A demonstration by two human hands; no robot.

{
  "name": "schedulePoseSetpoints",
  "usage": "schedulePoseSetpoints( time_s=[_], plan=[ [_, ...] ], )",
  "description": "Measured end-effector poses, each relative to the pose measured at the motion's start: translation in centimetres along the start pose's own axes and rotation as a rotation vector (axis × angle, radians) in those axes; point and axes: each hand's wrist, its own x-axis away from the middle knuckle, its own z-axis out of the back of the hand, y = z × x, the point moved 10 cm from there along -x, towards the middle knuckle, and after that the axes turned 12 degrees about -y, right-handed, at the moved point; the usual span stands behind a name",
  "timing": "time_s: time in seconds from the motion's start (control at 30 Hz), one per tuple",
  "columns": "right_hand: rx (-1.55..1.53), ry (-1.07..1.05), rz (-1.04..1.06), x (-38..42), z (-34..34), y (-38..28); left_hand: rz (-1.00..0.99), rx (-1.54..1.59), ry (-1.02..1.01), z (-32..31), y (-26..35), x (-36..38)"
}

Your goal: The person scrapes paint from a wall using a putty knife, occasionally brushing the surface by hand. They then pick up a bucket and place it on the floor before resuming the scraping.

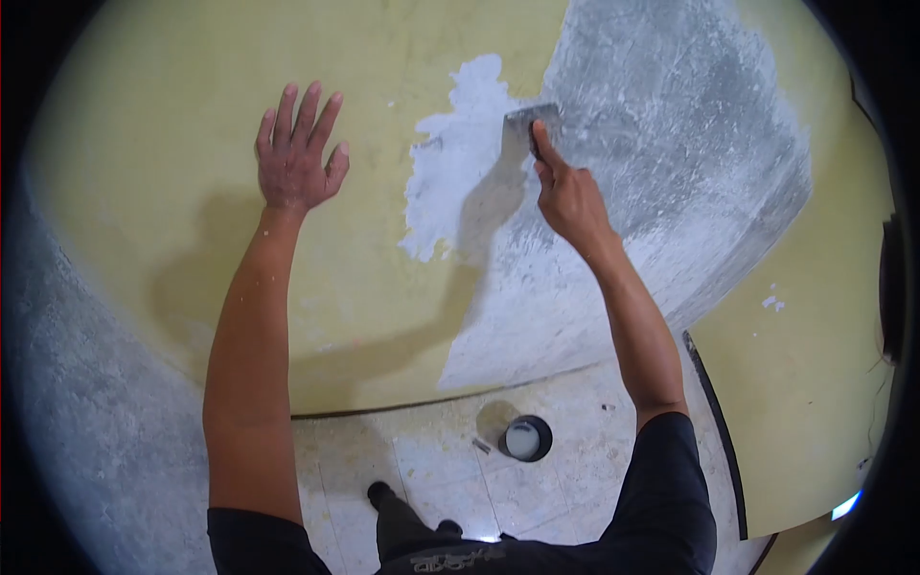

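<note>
My right hand (575,203) grips a scraper (531,116), index finger stretched along it. Its wide flat blade lies against the wall, where a grey patch (661,125) meets a paler bare patch (455,163). To the left, my left hand (297,172) is spread flat on the yellow painted wall (374,86), fingers apart and holding nothing. Shadows of both arms fall across the paint. The part of the handle inside my right palm is hidden.
On the tiled floor (431,470) below stands a dark round bucket (525,438) with whitish contents. A small dark piece lies beside it. My feet are near the bucket. At the right, another yellow wall (795,402) has a dark edge strip.
</note>
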Motion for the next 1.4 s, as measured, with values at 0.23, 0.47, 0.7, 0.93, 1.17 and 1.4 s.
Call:
schedulePoseSetpoints(
  time_s=[0.23,0.47,0.7,0.93,1.17,1.4],
  plan=[
    [0.002,0.02,0.021,-0.7,0.3,-1.7,0.011,-0.028,-0.01,0.1,-0.4,-0.8],
    [-0.088,0.005,-0.026,-1.4,1.5,-3.3,0.006,-0.002,-0.002,0.1,-0.3,-0.3],
    [-0.086,0.055,0.07,-1.2,-0.4,-2.7,0.019,-0.001,-0.016,-0.2,-0.5,-0.3],
    [-0.016,0.066,0.072,-0.7,-0.6,-2.0,0.01,-0.017,-0.011,0.0,-0.3,-0.3],
    [-0.067,0.13,0.076,-1.3,1.1,-3.3,0.011,-0.002,-0.013,0.1,-0.3,-0.4],
    [-0.052,0.228,0.102,-4.6,4.3,-5.1,0.013,-0.016,-0.007,0.2,-0.5,-0.8]
  ],
)
